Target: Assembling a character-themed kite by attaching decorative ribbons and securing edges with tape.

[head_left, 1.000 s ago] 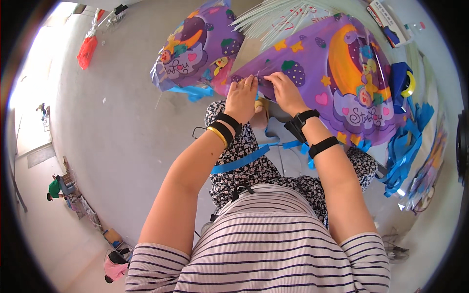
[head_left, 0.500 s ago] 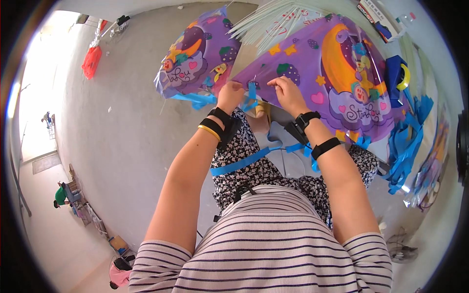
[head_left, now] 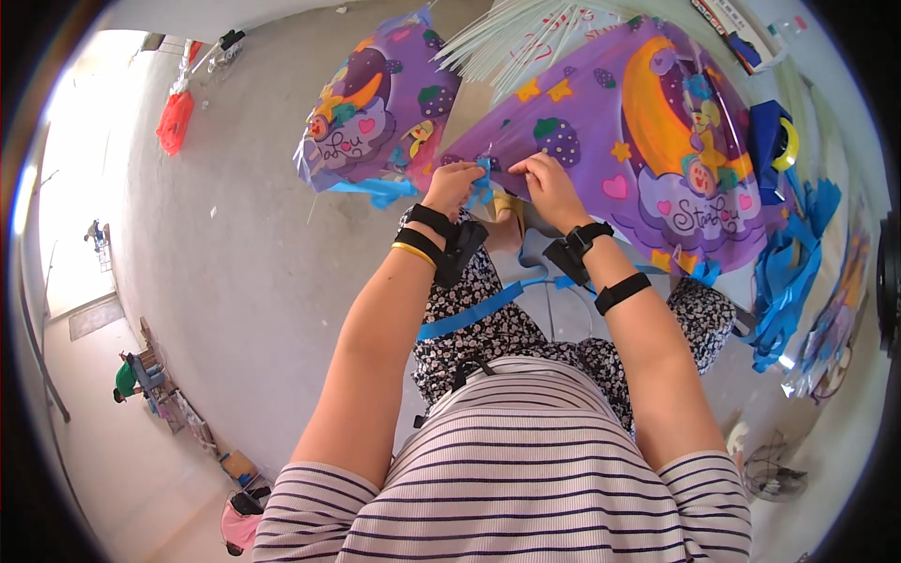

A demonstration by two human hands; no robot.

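Observation:
A large purple printed sheet (head_left: 587,113), shaped like a kite, spreads over my lap toward the right, with an orange moon and stars on it. My right hand (head_left: 556,195) is closed at its near edge, thumb and forefinger pinching the purple material. Close beside it, my left hand (head_left: 452,190) pinches a short blue strip (head_left: 484,174) at the sheet's narrow left corner. The left fingertips overlap the strip, so their exact hold is partly hidden. Another purple printed sheet (head_left: 380,113) lies to the left, a blue strip (head_left: 366,187) along its lower edge.
Thin pale rods (head_left: 511,42) fan out at the far side. On the right sit a blue tape dispenser (head_left: 767,150) with a yellow roll and a heap of blue strips (head_left: 793,272). A blue band (head_left: 474,314) crosses my legs. A red bag (head_left: 175,122) is at the far left.
My left hand has shifted right, onto the blue strip by the sheet's corner. My right hand stays at nearly the same place on the edge.

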